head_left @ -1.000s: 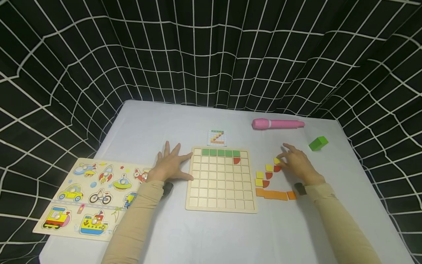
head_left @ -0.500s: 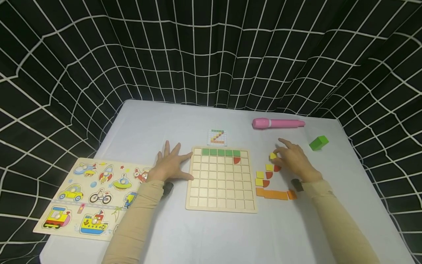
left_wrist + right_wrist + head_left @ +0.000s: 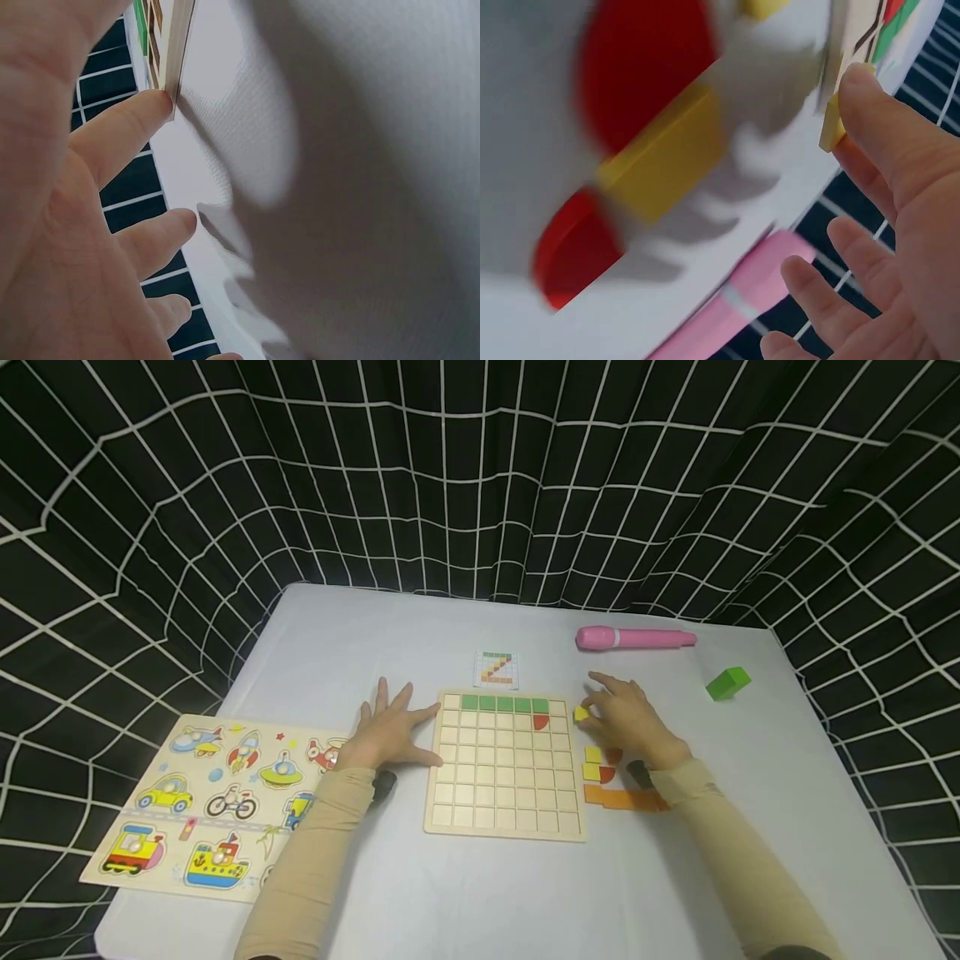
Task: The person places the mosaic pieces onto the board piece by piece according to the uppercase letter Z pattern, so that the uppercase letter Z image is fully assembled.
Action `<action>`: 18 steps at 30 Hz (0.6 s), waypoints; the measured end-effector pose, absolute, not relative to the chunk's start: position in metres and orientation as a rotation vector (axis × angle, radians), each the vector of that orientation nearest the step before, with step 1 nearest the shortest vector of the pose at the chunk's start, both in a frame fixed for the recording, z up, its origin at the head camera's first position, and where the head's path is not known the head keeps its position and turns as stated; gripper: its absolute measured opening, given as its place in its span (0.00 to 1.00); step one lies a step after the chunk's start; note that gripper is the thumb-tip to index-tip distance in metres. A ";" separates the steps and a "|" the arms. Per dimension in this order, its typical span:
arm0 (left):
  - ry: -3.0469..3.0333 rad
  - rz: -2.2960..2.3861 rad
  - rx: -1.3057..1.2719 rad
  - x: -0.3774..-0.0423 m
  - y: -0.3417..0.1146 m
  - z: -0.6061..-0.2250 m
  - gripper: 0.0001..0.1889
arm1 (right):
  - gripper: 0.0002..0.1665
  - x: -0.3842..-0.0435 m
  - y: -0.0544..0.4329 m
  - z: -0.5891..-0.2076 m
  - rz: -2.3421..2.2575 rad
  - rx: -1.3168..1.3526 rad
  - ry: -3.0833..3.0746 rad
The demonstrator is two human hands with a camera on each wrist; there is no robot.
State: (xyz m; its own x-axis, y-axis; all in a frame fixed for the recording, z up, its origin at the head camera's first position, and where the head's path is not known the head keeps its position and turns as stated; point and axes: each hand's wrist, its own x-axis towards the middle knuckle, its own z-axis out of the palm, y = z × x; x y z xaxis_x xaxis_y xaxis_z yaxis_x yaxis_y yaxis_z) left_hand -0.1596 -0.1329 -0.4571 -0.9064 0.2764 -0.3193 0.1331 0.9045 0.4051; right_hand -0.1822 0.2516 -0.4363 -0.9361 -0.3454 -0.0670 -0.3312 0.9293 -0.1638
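My right hand (image 3: 628, 720) pinches a small yellow square tile (image 3: 581, 714) between thumb and forefinger, close to the right edge of a wooden grid board (image 3: 504, 777). In the right wrist view that yellow tile (image 3: 830, 126) is held off the table. My left hand (image 3: 386, 732) lies spread at the board's left edge, thumb and forefinger touching it. Along the board's top row runs a line of green square tiles (image 3: 504, 703). One red quarter-round tile (image 3: 541, 722) sits below the rightmost green one. A small pattern card (image 3: 496, 669) lies behind the board.
Right of the board lie yellow tiles (image 3: 592, 755), red quarter-round tiles (image 3: 607, 774) and a row of orange tiles (image 3: 626, 799), partly behind my right hand. A pink pen-like object (image 3: 636, 638) and green block (image 3: 728, 683) sit farther back. A picture puzzle board (image 3: 180, 806) lies left.
My right hand has taken the farthest yellow tile from the loose pieces and carried it left to the board's right edge. My left hand stays in place.
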 end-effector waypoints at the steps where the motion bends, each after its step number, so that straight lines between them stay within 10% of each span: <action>1: 2.694 0.537 0.300 -0.160 -0.133 -0.457 0.52 | 0.19 -0.182 0.248 -0.437 -0.229 -0.546 2.997; 18: 2.681 0.546 0.301 -0.159 -0.135 -0.453 0.53 | 0.16 -0.183 0.190 -0.428 -0.261 -0.884 2.961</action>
State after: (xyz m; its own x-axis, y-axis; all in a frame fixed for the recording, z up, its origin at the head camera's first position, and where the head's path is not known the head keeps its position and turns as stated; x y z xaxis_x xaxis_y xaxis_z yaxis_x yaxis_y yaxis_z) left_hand -0.1591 -0.1345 -0.4528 -0.9022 0.2804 -0.3277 0.1298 0.9011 0.4137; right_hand -0.1834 0.1895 -0.4282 -0.8368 -0.5474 0.0091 -0.5406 0.8235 -0.1720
